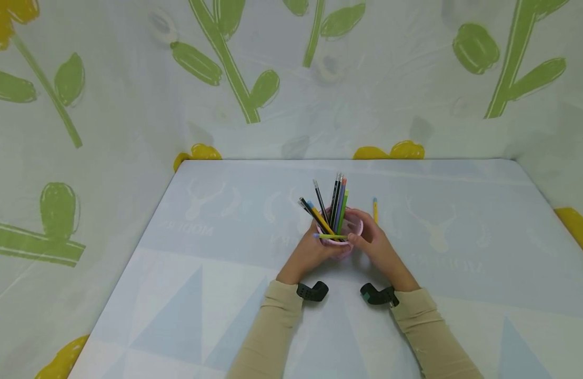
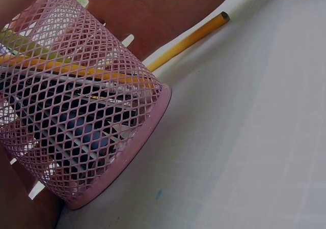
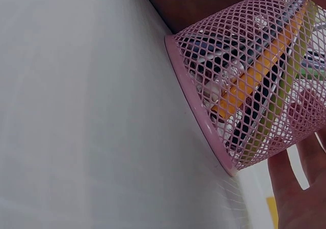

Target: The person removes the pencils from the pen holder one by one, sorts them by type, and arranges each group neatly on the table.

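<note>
A pink mesh pencil cup [image 1: 360, 229] stands between both hands, its base near the tabletop in the wrist views. My left hand [image 1: 307, 255] grips its left side and my right hand [image 1: 380, 250] holds its right side, fingers wrapped around the mesh. Several pencils lean inside the cup, among them an orange one [image 3: 249, 79] and dark ones that show through the mesh. A yellow-green pencil [image 1: 331, 236] lies across the front of the rim, its right end at my right thumb. Part of the cup's wall is hidden behind the hands.
A single yellow pencil [image 1: 375, 210] lies on the table just beyond the right hand. The table [image 1: 215, 295] has a pale geometric pattern, and its back edge meets a leaf-printed curtain [image 1: 291, 105]. A black band [image 1: 312, 291] sits on the left wrist.
</note>
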Action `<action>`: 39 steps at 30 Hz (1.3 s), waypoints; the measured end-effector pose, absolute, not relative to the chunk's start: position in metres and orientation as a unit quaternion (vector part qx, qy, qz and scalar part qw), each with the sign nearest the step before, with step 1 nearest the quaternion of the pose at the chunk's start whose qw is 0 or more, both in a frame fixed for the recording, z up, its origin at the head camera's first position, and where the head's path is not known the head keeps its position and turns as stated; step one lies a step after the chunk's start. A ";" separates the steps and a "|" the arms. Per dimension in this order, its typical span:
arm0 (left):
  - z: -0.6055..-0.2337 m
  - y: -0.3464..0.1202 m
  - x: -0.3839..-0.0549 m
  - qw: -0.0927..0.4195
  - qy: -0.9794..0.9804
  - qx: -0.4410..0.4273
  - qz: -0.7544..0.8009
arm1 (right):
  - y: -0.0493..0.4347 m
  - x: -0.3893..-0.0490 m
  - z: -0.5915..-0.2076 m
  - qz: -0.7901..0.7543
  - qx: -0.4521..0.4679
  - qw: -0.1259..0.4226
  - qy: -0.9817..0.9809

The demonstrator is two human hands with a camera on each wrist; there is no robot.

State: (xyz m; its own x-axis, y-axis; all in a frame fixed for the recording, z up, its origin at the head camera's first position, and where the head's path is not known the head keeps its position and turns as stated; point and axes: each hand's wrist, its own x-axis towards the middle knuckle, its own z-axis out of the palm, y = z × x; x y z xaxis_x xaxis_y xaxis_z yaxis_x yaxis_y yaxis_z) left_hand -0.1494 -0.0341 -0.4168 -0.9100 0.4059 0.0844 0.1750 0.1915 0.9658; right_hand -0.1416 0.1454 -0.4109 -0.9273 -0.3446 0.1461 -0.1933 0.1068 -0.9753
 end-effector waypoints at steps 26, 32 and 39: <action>-0.416 -0.034 -0.150 0.092 0.764 0.202 0.606 | 0.146 -0.141 -0.409 -0.641 -0.188 0.058 0.742; -0.416 -0.034 -0.149 0.096 0.767 0.195 0.604 | 0.146 -0.141 -0.408 -0.641 -0.185 0.058 0.742; -0.416 -0.033 -0.149 0.098 0.767 0.190 0.605 | 0.145 -0.141 -0.407 -0.642 -0.183 0.059 0.743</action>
State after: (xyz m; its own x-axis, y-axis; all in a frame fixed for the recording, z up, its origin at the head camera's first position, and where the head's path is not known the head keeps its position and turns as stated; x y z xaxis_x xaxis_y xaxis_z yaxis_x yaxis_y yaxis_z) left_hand -0.1491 -0.0333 -0.4158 -0.9082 0.4109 0.0795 0.1732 0.1961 0.9651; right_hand -0.1406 0.1451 -0.4074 -0.9264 -0.3468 0.1466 -0.1955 0.1103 -0.9745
